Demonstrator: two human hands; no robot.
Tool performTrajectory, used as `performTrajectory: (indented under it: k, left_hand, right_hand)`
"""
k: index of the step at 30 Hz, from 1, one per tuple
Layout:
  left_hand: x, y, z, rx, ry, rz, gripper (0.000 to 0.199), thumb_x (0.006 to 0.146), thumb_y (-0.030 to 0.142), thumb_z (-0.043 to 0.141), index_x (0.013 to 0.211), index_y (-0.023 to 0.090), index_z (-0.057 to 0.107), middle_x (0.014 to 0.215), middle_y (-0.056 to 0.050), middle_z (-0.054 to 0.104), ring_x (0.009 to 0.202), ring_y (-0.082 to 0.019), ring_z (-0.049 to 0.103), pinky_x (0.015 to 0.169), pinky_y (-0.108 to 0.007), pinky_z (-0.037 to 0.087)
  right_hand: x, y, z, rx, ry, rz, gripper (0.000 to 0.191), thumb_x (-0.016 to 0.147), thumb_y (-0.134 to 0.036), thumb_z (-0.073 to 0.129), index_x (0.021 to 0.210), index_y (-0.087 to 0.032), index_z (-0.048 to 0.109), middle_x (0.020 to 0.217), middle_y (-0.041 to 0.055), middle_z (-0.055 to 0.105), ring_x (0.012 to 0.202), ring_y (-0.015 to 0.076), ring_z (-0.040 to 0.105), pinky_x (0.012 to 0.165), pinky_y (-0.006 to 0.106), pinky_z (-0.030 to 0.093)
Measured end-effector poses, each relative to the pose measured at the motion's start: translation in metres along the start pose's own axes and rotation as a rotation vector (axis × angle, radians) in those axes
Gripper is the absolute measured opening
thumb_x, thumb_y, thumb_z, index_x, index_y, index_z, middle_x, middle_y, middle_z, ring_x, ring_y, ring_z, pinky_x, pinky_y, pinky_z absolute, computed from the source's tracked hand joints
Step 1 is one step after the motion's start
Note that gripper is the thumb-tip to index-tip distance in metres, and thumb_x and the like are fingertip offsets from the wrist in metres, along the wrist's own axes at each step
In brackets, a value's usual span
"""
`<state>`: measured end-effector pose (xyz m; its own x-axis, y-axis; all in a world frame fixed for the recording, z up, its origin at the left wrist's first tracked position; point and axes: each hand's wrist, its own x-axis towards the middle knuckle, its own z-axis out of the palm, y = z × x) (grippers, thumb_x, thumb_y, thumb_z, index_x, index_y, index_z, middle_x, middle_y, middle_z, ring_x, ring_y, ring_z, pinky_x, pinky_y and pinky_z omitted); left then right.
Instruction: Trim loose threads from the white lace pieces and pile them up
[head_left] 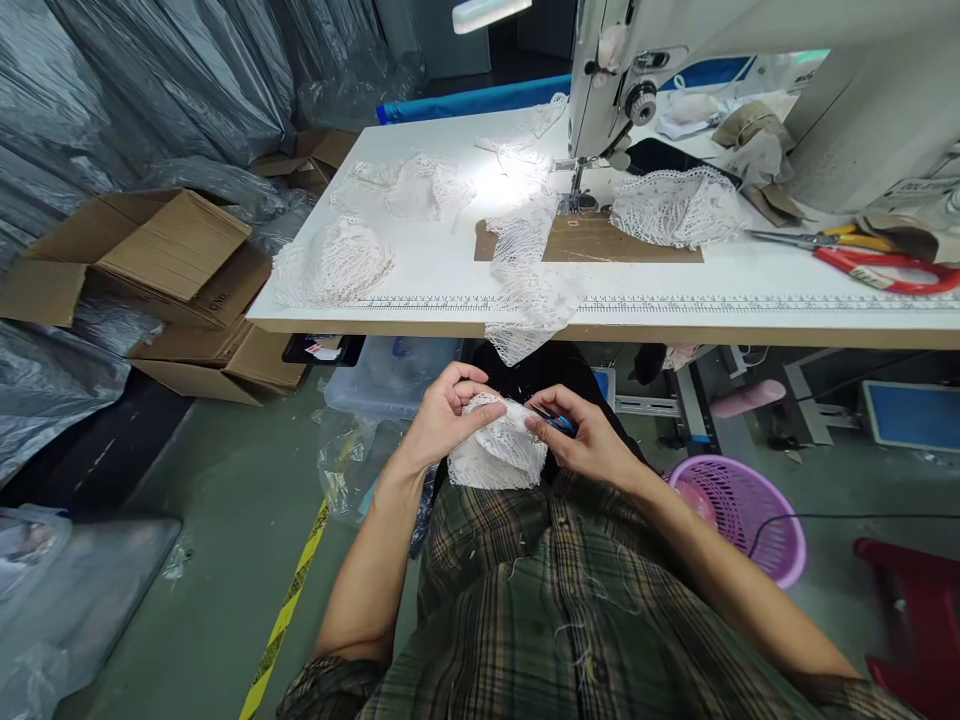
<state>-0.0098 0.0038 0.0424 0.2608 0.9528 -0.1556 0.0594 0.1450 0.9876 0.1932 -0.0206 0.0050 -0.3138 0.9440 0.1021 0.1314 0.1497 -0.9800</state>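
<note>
Over my lap, below the table's front edge, a white lace piece [499, 455] hangs between both hands. My left hand [450, 415] pinches its upper left edge between thumb and fingers. At the upper right edge, my right hand [581, 435] grips the lace. That hand also has a small blue-and-black tool [562, 425] tucked in it, perhaps thread snips; the fingers cover most of it. Just above, a strip of white lace [529, 290] droops over the table edge from near the sewing machine [600, 110].
More white lace [337, 262] lies on the left of the white table [435, 285], and another lace piece [679, 207] right of the needle. Red-handled scissors [885, 268] rest at the right. Cardboard boxes [172, 250] stand left; a purple basket [750, 490] sits on the floor.
</note>
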Motion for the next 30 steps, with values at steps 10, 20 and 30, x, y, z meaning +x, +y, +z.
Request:
performTrajectory:
  k: [10,20,30]
  left_hand:
    - [-0.001,-0.003,-0.002,0.099,0.046,0.049,0.044,0.069,0.034,0.081,0.103,0.016,0.061,0.073,-0.001,0.070,0.063,-0.012,0.061,0.057,-0.021,0.046]
    - [0.000,-0.004,-0.006,0.230,0.058,0.079,0.026,0.069,0.038,0.079,0.076,0.016,0.067,0.068,-0.002,0.066,0.062,-0.013,0.058,0.056,-0.024,0.044]
    - [-0.001,-0.005,-0.014,0.146,-0.060,0.019,0.048,0.067,0.035,0.082,0.105,0.018,0.057,0.076,0.000,0.069,0.065,-0.013,0.060,0.061,-0.023,0.046]
  right_hand:
    - [0.004,0.000,0.001,0.039,-0.002,0.108,0.024,0.087,-0.038,0.060,0.102,-0.019,0.066,0.081,0.0016,0.061,0.061,0.0116,0.052,0.051,0.023,0.041]
    - [0.009,0.002,0.001,-0.020,0.008,0.090,0.023,0.088,-0.032,0.057,0.104,-0.019,0.067,0.078,0.0005,0.061,0.059,0.0112,0.050,0.051,0.023,0.039]
    - [0.011,-0.004,0.001,-0.016,-0.002,0.072,0.021,0.085,-0.029,0.059,0.100,-0.019,0.070,0.079,0.0005,0.065,0.064,0.0127,0.055,0.059,0.025,0.043]
